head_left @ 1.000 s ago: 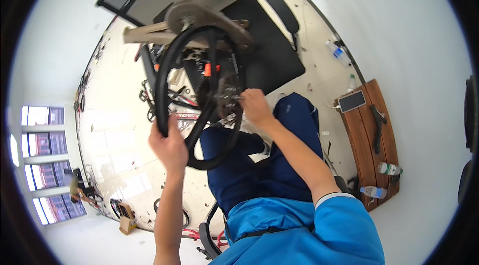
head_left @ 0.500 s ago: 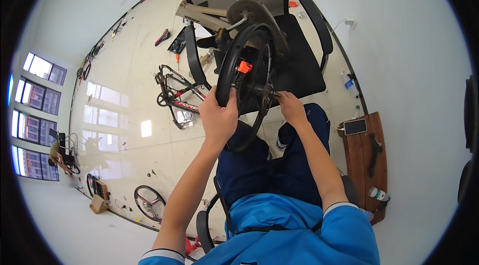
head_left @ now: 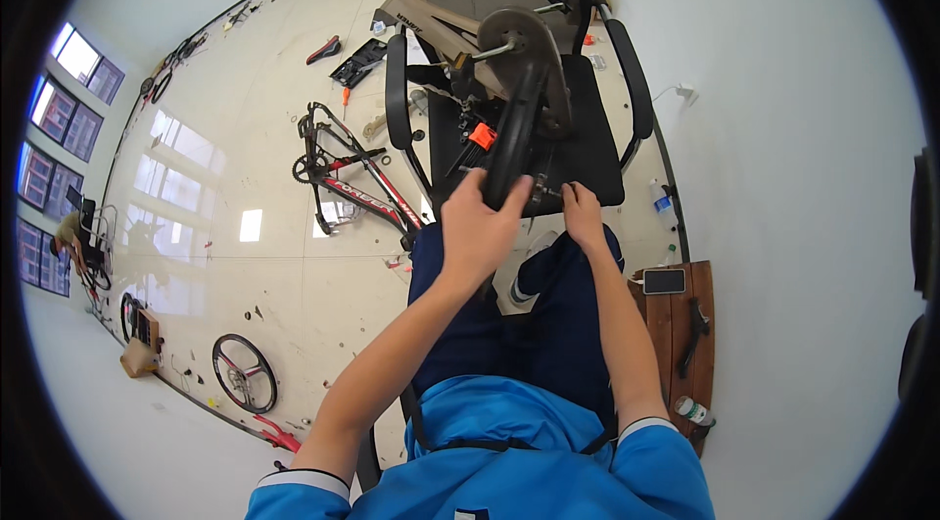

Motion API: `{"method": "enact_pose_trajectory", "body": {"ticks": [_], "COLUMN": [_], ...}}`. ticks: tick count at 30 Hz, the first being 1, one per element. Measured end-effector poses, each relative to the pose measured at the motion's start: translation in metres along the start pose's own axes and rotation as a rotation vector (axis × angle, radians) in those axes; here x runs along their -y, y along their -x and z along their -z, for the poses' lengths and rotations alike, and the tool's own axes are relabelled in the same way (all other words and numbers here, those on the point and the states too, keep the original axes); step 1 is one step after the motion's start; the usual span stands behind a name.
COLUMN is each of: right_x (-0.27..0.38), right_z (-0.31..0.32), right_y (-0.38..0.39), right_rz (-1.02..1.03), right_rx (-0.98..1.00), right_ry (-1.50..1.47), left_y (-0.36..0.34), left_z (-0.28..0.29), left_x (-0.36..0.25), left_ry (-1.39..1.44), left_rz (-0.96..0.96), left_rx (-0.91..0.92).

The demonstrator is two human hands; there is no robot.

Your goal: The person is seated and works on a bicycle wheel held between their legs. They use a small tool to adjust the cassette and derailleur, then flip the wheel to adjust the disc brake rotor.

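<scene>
My left hand (head_left: 480, 226) grips a bicycle wheel's black tyre (head_left: 521, 118), which stands nearly edge-on above my knees. My right hand (head_left: 583, 212) has its fingers closed at the small metal axle fitting (head_left: 544, 193) on the wheel's right side; the fingertips' exact hold is small. Beyond them, a beige bicycle frame (head_left: 431, 25) with a dark round disc (head_left: 543, 50) and a crank rests on a black office chair (head_left: 594, 143). An orange plastic piece (head_left: 482, 136) shows beside the tyre, among dark small parts; the wheel's lower part is hidden behind my left hand.
A red-and-black frame (head_left: 367, 197), a loose wheel (head_left: 245, 373), a saddle (head_left: 323, 50) and an open tool case (head_left: 357, 65) lie on the floor. A wooden bench (head_left: 690, 354) with phone and bottle is at right, beside a wall. Another person (head_left: 67, 236) bends at far left.
The wheel has turned from showing its spokes face-on to nearly edge-on. My left hand has moved right and up with the tyre; my right hand stays at the axle. The view has shifted.
</scene>
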State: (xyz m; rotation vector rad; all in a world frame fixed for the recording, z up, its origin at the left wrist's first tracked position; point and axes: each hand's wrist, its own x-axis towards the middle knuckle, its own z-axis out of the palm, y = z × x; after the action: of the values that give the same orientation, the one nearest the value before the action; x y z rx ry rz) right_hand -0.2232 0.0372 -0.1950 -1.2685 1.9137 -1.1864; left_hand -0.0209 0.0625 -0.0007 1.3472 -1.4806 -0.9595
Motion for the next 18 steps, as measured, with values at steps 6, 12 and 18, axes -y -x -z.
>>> {"method": "enact_pose_trajectory", "body": {"ticks": [6,12,18], "right_x": [0.022,0.009,0.029], "right_z": [-0.001,0.033,0.076], "right_y": [0.023,0.023,0.042], "right_rz": [-0.213,-0.254,-0.276], "right_rx": [-0.008,-0.024,0.038], "right_ry": [-0.462,-0.333,-0.452], "left_y": [0.021,0.073,0.107], "left_z": [-0.031,-0.050,-0.047], "left_x": [-0.004,0.002,0.021], "left_ry": [0.231,0.343,0.397], "left_rz": [0.139,0.208,0.227], "left_rx": [0.193,0.144,0.145]}}
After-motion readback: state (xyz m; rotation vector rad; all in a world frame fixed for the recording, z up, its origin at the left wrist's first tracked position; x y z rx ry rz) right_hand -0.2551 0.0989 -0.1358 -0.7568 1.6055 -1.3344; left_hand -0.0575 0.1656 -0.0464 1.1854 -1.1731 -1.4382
